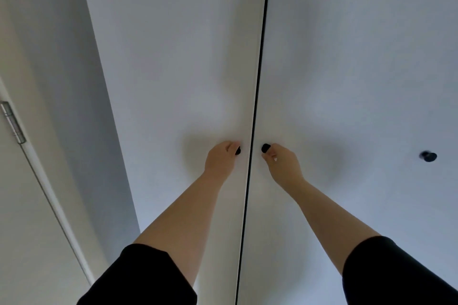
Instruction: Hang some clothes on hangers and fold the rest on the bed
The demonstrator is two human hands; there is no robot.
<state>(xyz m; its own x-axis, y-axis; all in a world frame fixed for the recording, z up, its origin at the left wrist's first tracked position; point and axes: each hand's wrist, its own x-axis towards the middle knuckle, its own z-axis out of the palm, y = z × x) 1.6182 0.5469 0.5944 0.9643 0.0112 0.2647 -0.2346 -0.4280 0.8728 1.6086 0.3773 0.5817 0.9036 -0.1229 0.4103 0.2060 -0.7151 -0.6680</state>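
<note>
Clothes are not showing anywhere in the head view. Two white wardrobe doors are filling the frame instead, the left door (173, 69) and the right door (347, 69) sitting side by side with a thin dark gap (257, 82) running between them. Left hand (223, 156) is curling its fingers round the small black left knob (238, 150) just beside the gap. Right hand (282, 163) is pinching the matching right knob (265, 148) on the other side of the gap. Both forearms are reaching up and forward, bare, with black sleeves (143, 277) showing at the bottom edge. A third black knob (428, 156) is sitting well apart on the far right. On the left, a grey wall (74, 82) is bordering the wardrobe, and a metal hinge (13, 122) is showing on a white room door at the frame edge.
</note>
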